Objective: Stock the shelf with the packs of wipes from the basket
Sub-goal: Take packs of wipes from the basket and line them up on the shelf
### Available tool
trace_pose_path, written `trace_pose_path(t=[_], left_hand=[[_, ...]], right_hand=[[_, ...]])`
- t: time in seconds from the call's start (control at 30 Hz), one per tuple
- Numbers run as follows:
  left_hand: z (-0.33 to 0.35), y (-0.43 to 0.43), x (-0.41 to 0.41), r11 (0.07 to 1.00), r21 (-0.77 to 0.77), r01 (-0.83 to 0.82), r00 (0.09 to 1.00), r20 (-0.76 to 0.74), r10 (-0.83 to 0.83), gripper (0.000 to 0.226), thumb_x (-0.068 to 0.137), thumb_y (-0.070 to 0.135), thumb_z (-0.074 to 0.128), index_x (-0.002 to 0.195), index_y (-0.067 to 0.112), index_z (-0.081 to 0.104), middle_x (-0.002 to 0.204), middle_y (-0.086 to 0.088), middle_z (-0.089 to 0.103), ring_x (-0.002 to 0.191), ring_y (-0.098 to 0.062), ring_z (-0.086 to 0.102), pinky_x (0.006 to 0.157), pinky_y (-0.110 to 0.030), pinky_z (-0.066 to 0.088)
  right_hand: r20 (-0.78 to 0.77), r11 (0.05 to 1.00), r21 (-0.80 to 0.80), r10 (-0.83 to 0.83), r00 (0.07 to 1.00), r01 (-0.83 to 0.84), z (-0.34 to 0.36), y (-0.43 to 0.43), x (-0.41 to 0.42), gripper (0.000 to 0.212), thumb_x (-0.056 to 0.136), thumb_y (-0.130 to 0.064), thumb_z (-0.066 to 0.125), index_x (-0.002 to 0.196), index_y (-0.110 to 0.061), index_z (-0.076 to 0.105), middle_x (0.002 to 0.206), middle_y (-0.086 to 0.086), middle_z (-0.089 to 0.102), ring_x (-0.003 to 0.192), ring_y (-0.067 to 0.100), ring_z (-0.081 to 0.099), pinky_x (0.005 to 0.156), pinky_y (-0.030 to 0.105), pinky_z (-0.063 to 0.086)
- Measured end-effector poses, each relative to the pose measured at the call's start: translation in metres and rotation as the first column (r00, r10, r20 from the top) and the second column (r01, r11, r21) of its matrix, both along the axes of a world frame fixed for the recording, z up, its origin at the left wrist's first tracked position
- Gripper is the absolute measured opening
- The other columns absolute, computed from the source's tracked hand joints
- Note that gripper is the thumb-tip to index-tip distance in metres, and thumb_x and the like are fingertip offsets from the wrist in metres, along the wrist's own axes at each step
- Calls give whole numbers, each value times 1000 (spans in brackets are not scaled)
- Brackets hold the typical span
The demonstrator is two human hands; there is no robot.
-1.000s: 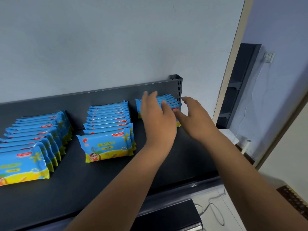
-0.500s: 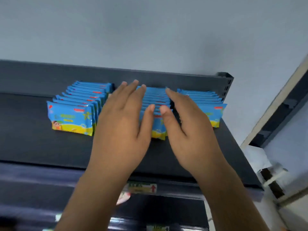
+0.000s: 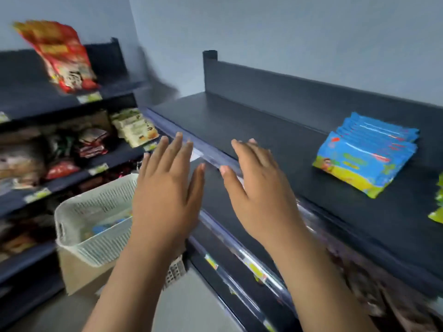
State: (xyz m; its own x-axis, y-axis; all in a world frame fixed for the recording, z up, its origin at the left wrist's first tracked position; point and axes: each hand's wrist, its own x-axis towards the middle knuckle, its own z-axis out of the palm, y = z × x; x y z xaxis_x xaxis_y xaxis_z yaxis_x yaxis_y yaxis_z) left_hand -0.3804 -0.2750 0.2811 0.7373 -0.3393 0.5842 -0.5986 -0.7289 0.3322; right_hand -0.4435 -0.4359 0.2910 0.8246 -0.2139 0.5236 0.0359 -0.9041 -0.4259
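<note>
Left hand (image 3: 167, 200), right hand (image 3: 261, 200) spread at shelf (image 3: 239, 121) edge (basket (image 3: 96, 195) below-left)

Pale blue-grey wall (image 3: 287, 32), grey floor (image 3: 191, 307) (blurred), snack shelving (image 3: 28, 99) left

left hand (image 3: 165, 200) flat, empty | right hand (image 3: 261, 195) flat, empty | wipes row (image 3: 366, 154) on shelf (image 3: 239, 121) | basket (image 3: 96, 221) holds packs, blurred, probably wipes

Shop: dark shelving (image 3: 263, 121), price-tag strips (image 3: 211, 159), packaged snacks (image 3: 134, 127).
</note>
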Motion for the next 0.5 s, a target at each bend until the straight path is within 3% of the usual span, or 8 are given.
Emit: trace_pose_path(t=[0.2,0.33,0.5], left_hand=[[-19,125,86,992,2,-130,991,-36,130,54,105,42,41,151,14,47,162,-4,40,154,-25,29,122,-52,28],[-38,180,132,969,-137,-204,969,-172,179,53,108,35,45,156,16,38,164,3,35,155,-16,25,125,-41,26],[-82,226,192,935,-143,-325,913,-303,271,51,108,39,42,155,21,39,164,8,33,156,-10,19,126,-35,19]], right_hand=[[-43,993,8,120,992,-120,-25,116,108,50,105,-43,41,144,-13,48,147,6,51,145,24,37,118,46,33],[-126,970,150,212,969,-193,-41,172,171,44,107,-36,41,147,-15,45,151,3,47,147,20,33,118,45,34],[-211,938,232,307,928,-258,-75,213,255,46,107,-40,39,149,-20,42,153,0,44,145,18,35,117,43,36]])
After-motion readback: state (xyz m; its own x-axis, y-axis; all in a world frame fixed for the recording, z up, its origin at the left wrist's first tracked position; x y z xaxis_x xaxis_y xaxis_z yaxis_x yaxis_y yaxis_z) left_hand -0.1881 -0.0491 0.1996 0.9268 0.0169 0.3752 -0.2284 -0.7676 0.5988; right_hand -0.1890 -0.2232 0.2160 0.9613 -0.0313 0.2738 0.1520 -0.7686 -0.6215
